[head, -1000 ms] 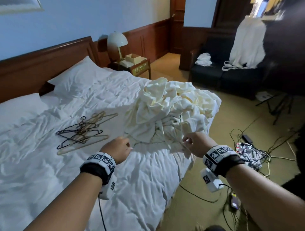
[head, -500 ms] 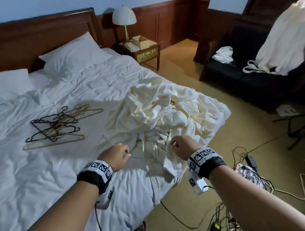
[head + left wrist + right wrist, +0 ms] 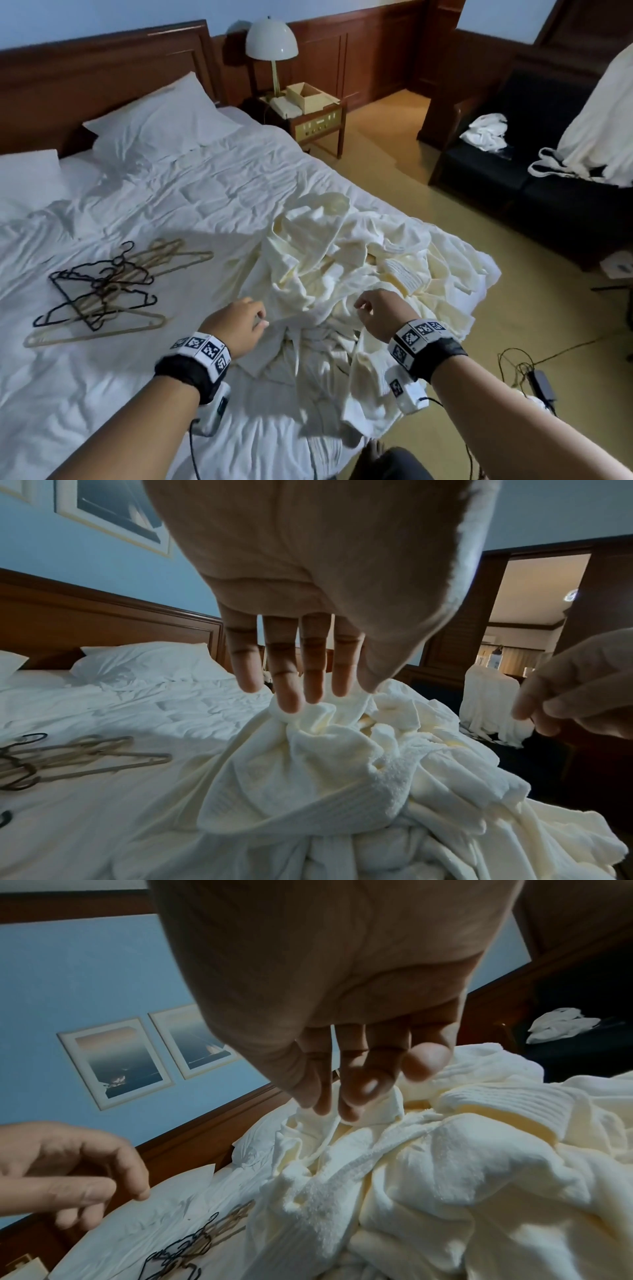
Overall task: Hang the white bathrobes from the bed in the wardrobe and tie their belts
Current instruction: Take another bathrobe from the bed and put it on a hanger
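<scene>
A heap of cream-white bathrobes point(image 3: 359, 267) lies crumpled on the near right corner of the bed point(image 3: 205, 192). My left hand point(image 3: 258, 313) hovers at the heap's left edge. In the left wrist view, the left hand point(image 3: 301, 693) has straight fingers over a bunched fold point(image 3: 318, 723) and holds nothing. My right hand point(image 3: 359, 308) is over the middle of the heap. In the right wrist view, the right hand point(image 3: 325, 1110) pinches a raised fold of bathrobe point(image 3: 428, 1164) with thumb and fingertips. The wardrobe is out of view.
A tangle of black and beige hangers point(image 3: 102, 287) lies on the sheet to the left. A nightstand point(image 3: 318, 123) with a lamp point(image 3: 272, 37) stands beyond the bed. On the right is a dark sofa point(image 3: 548, 192) with a draped robe point(image 3: 603, 130). Cables point(image 3: 534, 373) lie on the floor.
The head view has tipped down and come closer to the bed. My left hand's fingers have gone from curled to straight. Both hands have shifted further onto the heap.
</scene>
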`<move>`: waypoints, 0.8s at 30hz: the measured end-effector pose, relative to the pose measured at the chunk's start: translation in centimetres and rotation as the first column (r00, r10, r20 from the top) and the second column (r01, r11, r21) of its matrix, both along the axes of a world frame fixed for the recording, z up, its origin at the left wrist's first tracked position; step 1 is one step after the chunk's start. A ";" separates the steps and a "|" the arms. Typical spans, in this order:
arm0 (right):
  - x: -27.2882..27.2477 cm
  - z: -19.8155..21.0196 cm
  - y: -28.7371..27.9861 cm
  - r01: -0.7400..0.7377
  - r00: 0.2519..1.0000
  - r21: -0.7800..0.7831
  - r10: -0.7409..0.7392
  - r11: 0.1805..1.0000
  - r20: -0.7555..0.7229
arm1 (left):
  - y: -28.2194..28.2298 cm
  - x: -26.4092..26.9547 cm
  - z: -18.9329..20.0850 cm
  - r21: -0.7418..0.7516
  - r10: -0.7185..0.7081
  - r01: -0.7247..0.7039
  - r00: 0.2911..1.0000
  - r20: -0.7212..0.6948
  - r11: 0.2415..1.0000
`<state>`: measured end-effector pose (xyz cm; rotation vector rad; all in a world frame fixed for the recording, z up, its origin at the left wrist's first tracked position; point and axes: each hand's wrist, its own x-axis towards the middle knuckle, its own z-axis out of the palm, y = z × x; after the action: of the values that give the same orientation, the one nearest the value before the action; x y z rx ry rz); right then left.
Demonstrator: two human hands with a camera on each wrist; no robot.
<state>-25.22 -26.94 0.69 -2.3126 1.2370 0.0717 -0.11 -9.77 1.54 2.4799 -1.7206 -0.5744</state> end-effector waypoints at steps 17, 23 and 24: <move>8.7 -4.0 -24.8 -0.183 0.972 -0.108 0.163 0.977 -0.169 | -16.4 1.6 0.8 0.036 0.206 -0.205 0.978 -0.017 0.978; 10.7 -4.1 -25.9 -0.388 0.920 -0.008 0.386 0.922 -0.073 | -17.9 1.3 -0.3 0.059 0.253 -0.251 0.967 -0.027 0.966; 10.7 -3.7 -25.0 -0.447 0.894 0.018 0.447 0.895 -0.031 | -18.3 1.3 -0.3 0.048 0.246 -0.244 0.969 -0.028 0.968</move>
<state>-14.56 -51.97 -3.04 -2.5507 0.6902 0.2777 1.19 -28.10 1.25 2.6414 -1.3734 -0.6314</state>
